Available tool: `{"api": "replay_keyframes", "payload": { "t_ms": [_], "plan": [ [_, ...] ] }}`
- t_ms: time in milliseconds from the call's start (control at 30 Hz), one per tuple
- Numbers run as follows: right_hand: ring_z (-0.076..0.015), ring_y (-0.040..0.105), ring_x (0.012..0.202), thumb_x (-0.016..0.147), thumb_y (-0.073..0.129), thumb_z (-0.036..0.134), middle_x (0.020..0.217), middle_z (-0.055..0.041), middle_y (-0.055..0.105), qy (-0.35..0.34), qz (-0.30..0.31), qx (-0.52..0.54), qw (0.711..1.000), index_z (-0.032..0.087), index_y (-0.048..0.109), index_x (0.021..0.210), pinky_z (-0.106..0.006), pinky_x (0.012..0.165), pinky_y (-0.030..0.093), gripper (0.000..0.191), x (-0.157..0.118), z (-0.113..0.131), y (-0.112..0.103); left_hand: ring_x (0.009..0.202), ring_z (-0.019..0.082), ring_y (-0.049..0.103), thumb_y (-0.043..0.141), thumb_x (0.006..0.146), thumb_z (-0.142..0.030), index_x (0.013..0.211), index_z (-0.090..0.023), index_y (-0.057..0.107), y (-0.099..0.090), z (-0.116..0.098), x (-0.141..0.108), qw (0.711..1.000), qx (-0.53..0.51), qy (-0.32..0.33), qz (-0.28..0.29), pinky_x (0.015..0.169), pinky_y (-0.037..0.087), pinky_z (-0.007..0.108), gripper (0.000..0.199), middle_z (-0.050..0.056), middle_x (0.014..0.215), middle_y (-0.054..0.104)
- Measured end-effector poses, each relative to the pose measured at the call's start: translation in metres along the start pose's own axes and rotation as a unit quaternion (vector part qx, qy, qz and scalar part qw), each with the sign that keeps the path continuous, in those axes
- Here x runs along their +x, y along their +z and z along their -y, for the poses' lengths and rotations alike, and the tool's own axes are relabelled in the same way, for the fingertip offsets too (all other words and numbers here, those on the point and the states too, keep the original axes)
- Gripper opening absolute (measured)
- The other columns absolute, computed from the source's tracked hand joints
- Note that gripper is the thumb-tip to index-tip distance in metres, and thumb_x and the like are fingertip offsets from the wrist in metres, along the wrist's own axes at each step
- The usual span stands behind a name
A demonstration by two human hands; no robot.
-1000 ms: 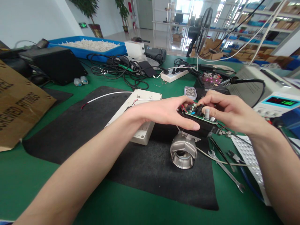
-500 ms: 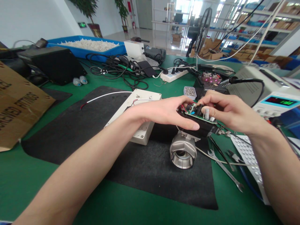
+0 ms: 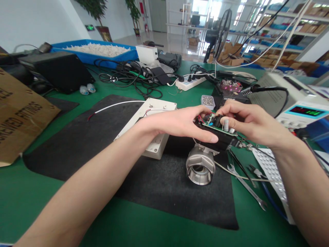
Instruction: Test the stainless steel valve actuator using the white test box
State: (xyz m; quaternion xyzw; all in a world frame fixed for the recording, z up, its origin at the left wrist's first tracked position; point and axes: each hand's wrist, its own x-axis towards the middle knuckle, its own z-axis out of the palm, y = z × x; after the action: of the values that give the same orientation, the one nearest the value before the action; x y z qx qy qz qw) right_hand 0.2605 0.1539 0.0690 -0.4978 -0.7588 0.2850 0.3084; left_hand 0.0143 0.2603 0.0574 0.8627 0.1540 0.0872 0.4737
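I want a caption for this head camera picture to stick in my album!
Two hands work on a green circuit board above a shiny metal pipe fitting.

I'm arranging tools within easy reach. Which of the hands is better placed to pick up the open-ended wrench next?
Probably the right hand: it is at the end of the circuit board nearer the wrench. The left hand is farther off, gripping the black housing.

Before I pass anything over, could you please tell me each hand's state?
Left hand: holding the black box-shaped housing.
Right hand: at the flat green circuit board, grip unclear.
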Motion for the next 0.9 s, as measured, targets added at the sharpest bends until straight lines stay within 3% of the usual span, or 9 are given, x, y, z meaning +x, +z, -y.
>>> {"api": "replay_keyframes", "payload": {
  "t_ms": [233,433,600,767,900],
  "plan": [
    [-0.0152,0.045,0.074,0.1,0.073,0.051,0.085,-0.0007,0.055,0.013,-0.008,-0.007,1.0,0.027,0.077,0.113,-0.03,0.067,0.033,0.027,0.0,0.001,0.0,0.117,0.027,0.066,0.083,0.078,-0.068,0.138,-0.021,0.057,-0.001,0.0,0.0,1.0,0.004,-0.008,-0.001,0.092,0.049,0.032,0.08,0.008,0.137,0.067],
    [-0.0226,0.059,0.093,0.097,0.077,0.052,0.108,-0.0055,0.069,0.017,0.0,-0.006,1.0,0.031,0.079,0.119,-0.034,0.074,0.042,0.03,-0.002,0.006,-0.006,0.119,0.027,0.066,0.085,0.078,-0.066,0.143,-0.022,0.054,-0.001,0.0,-0.001,1.0,0.001,-0.005,0.006,0.093,0.049,0.032,0.084,0.007,0.139,0.066],
    [-0.0219,0.06,0.092,0.097,0.076,0.055,0.102,-0.0043,0.07,0.008,0.006,-0.012,1.0,0.035,0.082,0.119,-0.036,0.08,0.046,0.03,-0.002,0.01,-0.008,0.123,0.028,0.064,0.084,0.078,-0.067,0.147,-0.022,0.052,0.0,-0.002,-0.001,1.0,0.012,-0.005,0.002,0.096,0.048,0.032,0.089,0.008,0.143,0.064],
    [-0.0219,0.06,0.089,0.093,0.079,0.06,0.1,-0.0054,0.07,0.028,-0.012,0.016,0.999,0.034,0.083,0.114,-0.032,0.071,0.045,0.035,-0.001,0.01,-0.005,0.124,0.029,0.064,0.083,0.077,-0.068,0.145,-0.021,0.053,0.0,-0.003,-0.002,1.0,0.016,-0.006,0.002,0.096,0.048,0.032,0.088,0.008,0.143,0.064],
    [-0.0169,0.055,0.079,0.093,0.079,0.058,0.1,-0.0037,0.067,0.046,-0.007,0.043,0.998,0.034,0.082,0.113,-0.029,0.065,0.042,0.031,-0.001,0.008,-0.004,0.122,0.028,0.065,0.083,0.079,-0.066,0.141,-0.02,0.055,0.001,-0.004,-0.002,1.0,0.013,-0.005,-0.001,0.094,0.049,0.033,0.082,0.007,0.14,0.066]
  ]
}}
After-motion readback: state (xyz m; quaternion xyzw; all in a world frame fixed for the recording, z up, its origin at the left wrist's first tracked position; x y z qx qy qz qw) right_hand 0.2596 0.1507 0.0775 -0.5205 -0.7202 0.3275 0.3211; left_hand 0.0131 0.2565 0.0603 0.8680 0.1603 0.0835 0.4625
